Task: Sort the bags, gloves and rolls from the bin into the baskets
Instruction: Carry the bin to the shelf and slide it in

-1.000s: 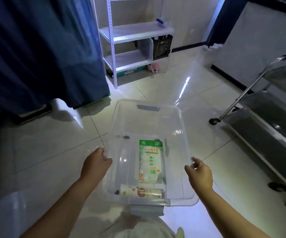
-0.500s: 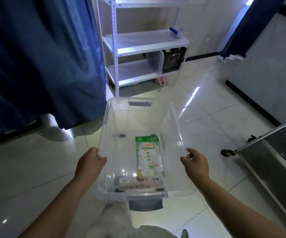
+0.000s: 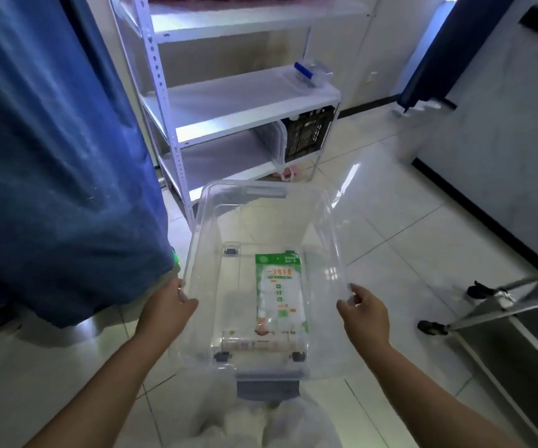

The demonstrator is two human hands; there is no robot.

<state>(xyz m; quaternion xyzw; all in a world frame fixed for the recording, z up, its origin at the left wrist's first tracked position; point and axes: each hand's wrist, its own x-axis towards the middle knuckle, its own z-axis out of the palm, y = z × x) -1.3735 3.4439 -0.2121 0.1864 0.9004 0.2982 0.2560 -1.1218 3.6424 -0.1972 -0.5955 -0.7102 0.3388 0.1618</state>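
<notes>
Clear bin [image 3: 262, 218] gripped at both side rims: left hand [image 3: 166, 313], right hand [image 3: 365, 315]; green-white packet [image 3: 280, 292] lying inside, between hands.

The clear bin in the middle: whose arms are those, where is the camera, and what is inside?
No machine here: a person wears the camera on their head, so you look down along their own arms. The left hand and right hand each grip a long side of the clear plastic bin, carrying it above the tiled floor. Inside lie a green-and-white packet and, at the near end, a roll. Ahead stands a white shelf rack; a blue curtain hangs on the left, and a metal trolley stands at right.
</notes>
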